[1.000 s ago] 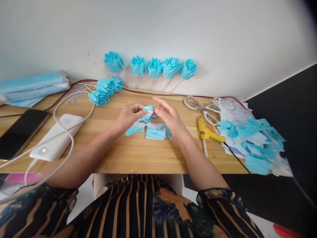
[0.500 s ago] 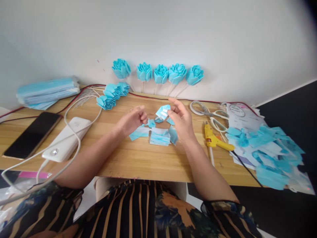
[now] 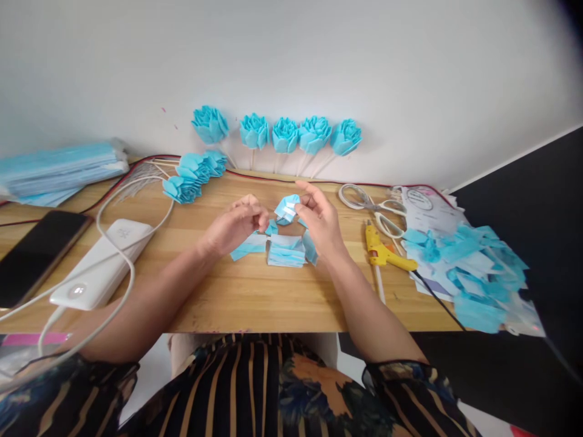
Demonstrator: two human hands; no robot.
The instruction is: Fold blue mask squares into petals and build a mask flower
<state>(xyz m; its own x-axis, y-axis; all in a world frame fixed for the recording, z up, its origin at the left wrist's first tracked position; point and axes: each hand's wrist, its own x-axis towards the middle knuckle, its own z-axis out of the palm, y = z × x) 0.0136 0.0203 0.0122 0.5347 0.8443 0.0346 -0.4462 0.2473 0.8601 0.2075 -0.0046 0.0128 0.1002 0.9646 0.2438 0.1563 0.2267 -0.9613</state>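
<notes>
My right hand (image 3: 319, 220) pinches a small folded blue petal piece (image 3: 286, 209) above the middle of the wooden table (image 3: 255, 291). Just to its left hovers my left hand (image 3: 237, 223), its fingers curled together, and I cannot make out anything in them. Beneath both hands lie several cut blue mask pieces (image 3: 285, 249) in a small pile.
Five blue flowers on sticks (image 3: 285, 135) lean on the wall, more blue flowers (image 3: 194, 173) lie at back left. A yellow glue gun (image 3: 385, 254), scissors (image 3: 373, 206) and blue scraps (image 3: 473, 267) are at right. A power bank (image 3: 102, 264), phone (image 3: 34, 255) and mask stack (image 3: 59, 170) are at left.
The folded blue piece has passed from my left hand to my right hand. My left fingers have curled shut beside it.
</notes>
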